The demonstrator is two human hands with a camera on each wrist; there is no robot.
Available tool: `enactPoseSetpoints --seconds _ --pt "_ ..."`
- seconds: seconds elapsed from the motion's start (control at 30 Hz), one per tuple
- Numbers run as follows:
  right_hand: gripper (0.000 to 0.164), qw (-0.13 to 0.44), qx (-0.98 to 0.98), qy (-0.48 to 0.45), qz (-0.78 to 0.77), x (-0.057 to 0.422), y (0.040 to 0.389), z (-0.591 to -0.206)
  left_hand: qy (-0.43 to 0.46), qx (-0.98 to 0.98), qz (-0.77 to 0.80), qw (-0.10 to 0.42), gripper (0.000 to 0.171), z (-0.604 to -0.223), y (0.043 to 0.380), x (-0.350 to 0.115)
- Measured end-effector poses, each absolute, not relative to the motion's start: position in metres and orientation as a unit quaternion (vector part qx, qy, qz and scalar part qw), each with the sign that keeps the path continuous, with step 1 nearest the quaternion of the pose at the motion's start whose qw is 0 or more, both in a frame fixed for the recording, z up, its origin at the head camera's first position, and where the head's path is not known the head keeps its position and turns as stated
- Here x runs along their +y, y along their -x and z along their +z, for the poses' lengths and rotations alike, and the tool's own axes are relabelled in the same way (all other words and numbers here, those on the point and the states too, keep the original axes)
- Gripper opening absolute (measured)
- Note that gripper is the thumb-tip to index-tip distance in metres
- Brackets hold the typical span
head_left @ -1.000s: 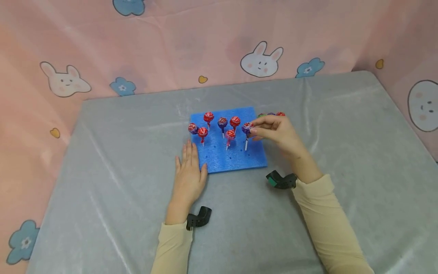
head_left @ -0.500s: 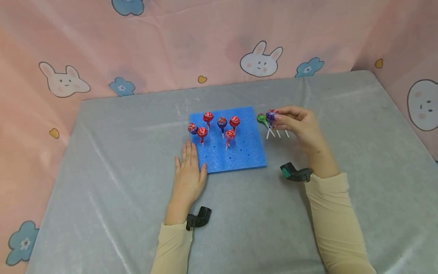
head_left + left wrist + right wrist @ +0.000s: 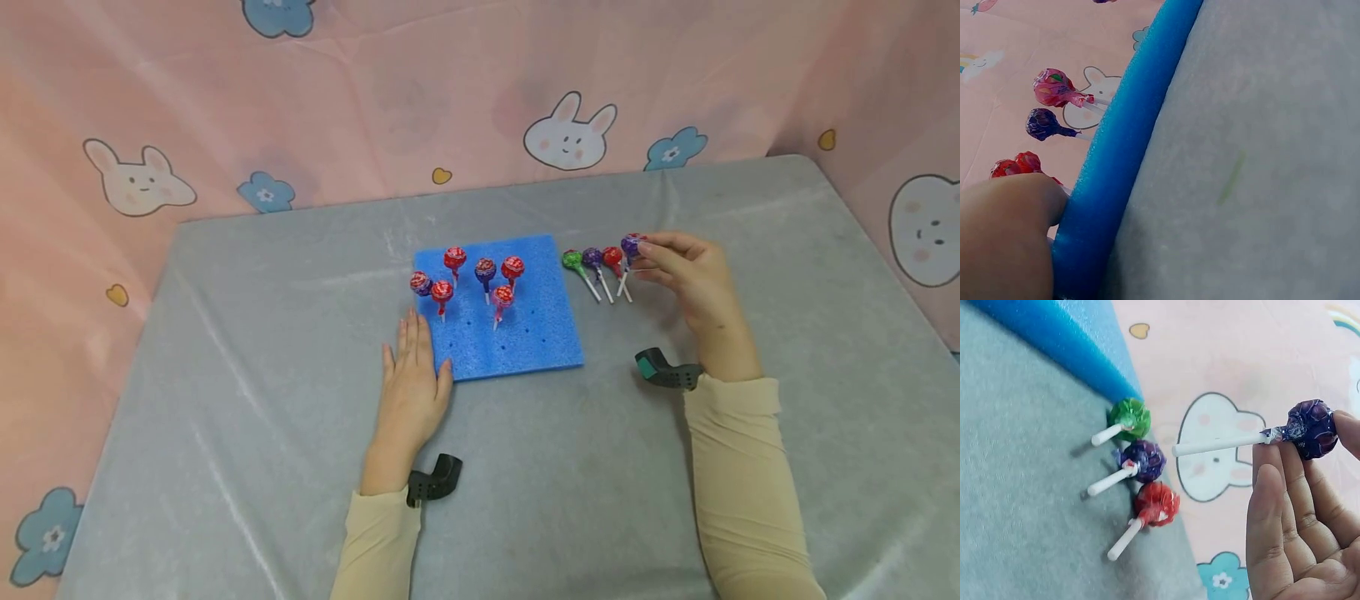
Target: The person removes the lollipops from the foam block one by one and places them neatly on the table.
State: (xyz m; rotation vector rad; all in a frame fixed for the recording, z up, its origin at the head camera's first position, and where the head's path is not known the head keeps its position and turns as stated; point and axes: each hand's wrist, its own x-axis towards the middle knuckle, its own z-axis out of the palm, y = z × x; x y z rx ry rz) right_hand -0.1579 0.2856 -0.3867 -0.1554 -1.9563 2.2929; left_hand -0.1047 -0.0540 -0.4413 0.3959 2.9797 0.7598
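My right hand point(image 3: 693, 279) pinches a purple lollipop point(image 3: 1313, 429) by its wrapped head, the white stick pointing down. It hovers at the right end of a row on the table: a green lollipop point(image 3: 572, 259), a purple one point(image 3: 592, 257) and a red one point(image 3: 612, 256). My left hand point(image 3: 408, 392) lies with straight fingers against the left edge of a blue foam board point(image 3: 540, 350). Several lollipops stand upright in the board, among them a red one point(image 3: 455, 257), a dark purple one point(image 3: 485, 269) and a pink-red one point(image 3: 503, 297).
Small holes dot the front part of the foam board. Grey cloth covers the table point(image 3: 262, 375), and a pink curtain point(image 3: 360, 92) with printed rabbits hangs behind it. A black wrist camera point(image 3: 435, 479) sits on the left wrist, another point(image 3: 667, 369) on the right.
My right hand has carried the purple lollipop from over the board's right side rightward, past the row of lying lollipops. My left hand stays at the board's edge.
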Motion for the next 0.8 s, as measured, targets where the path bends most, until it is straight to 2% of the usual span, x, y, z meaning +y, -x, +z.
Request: enactPoseSetpoints --seconds 0.8 --pt "0.006 0.09 -0.658 0.155 0.731 0.306 0.162 -0.411 -0.126 0.96 0.249 0.024 0.065 -0.44 0.104 -0.054"
